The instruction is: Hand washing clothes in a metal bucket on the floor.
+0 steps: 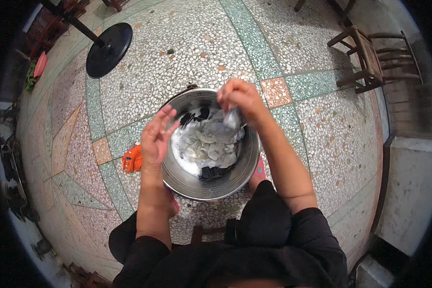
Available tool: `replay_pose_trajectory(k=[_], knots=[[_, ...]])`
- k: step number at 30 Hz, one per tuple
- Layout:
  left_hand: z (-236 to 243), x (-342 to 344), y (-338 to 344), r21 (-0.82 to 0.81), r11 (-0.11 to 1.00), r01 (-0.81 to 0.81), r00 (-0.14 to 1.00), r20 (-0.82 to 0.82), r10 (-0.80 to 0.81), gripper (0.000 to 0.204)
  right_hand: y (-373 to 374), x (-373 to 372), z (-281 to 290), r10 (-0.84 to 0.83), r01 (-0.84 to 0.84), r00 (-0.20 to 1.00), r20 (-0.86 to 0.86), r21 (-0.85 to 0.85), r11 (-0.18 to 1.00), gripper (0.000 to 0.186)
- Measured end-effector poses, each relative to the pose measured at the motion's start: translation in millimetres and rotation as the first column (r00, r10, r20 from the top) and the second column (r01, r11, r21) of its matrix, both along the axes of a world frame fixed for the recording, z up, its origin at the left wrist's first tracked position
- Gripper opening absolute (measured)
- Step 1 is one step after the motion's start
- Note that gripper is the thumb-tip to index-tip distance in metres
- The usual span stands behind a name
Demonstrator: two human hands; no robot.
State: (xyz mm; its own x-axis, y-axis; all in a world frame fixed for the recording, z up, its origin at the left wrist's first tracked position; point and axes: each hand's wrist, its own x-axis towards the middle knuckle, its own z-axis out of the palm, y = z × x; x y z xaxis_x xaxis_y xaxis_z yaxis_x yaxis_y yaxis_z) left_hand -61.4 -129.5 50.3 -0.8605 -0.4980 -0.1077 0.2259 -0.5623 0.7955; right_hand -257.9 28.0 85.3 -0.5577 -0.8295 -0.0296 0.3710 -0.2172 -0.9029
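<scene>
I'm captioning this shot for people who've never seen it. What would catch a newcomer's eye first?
The shiny metal basin at the centre, standing on the speckled terrazzo floor and full of suds with pale and dark laundry. Above it the right hand grips a bunched pale cloth, while the left hand hangs open over the near-left rim. An orange object lies on the floor just left of the basin.

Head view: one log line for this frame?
right hand: gripping wet cloth above basin | left hand: open, empty, at basin rim | basin: on floor, soapy laundry inside | orange brush: left of basin
</scene>
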Motion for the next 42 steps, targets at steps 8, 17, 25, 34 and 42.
replay_pose_trajectory(k=[8,17,25,34,42], knots=[[-50.9,-8.8,66.5,-0.621,0.443,0.646,0.721,0.687,-0.090,0.045,-10.3,21.0,17.0,-0.035,0.064,0.968,0.250,-0.109,0.992,0.007],[-23.6,1.9,18.3,0.163,0.986,0.029,0.990,0.134,-0.051,0.028,1.6,3.2,14.6,-0.160,0.166,0.986,0.047,-0.188,0.968,0.010],[-9.7,11.2,-21.2,0.408,0.875,-0.263,0.948,-0.061,0.313,0.031,-4.8,42.7,7.4,0.652,-0.159,0.433,-0.623,0.659,0.735,0.043],[-118.1,42.2,24.3,0.510,0.859,0.038,0.977,-0.200,0.075,0.040,-48.3,124.7,-53.9,-0.036,-0.006,0.494,-0.869,-0.045,0.999,0.031],[-57.2,-14.7,85.6,0.713,0.683,-0.159,0.987,0.097,0.128,0.039,-51.2,94.9,-69.3,0.311,0.248,0.570,-0.760,0.521,0.817,0.017]])
